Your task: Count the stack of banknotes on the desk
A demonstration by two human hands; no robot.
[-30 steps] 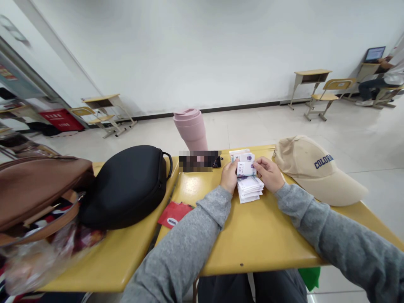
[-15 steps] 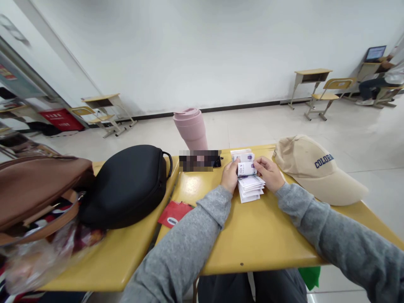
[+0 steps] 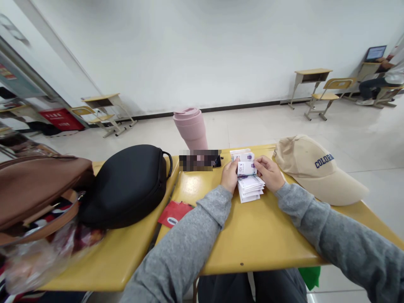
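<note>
Between my hands is a small white printed slip [image 3: 246,168] with purple marks, looking like a banknote. My left hand [image 3: 230,176] is closed on its left edge, thumb on top. With thumb and fingers pinched, my right hand [image 3: 269,172] grips its right end. Just beyond, more such slips [image 3: 241,154] lie in a pile, partly covered by the held one. Nearer to me, a stack of white slips [image 3: 251,187] lies on the yellow desk [image 3: 249,235], its layers stepped and fanned. Whether the held slip is single or several layers, I cannot tell.
A beige cap [image 3: 318,172] lies right of my right hand. Behind stand a pink tumbler [image 3: 191,128] and a dark phone [image 3: 217,161], partly pixelated. To the left are a red packet [image 3: 174,213], black case [image 3: 129,185] and brown bag [image 3: 44,185]. A person [image 3: 386,78] sits far right.
The held slip has tilted and shifted very slightly away from me. Both hands stay almost where they were, and the stack below looks unchanged.
</note>
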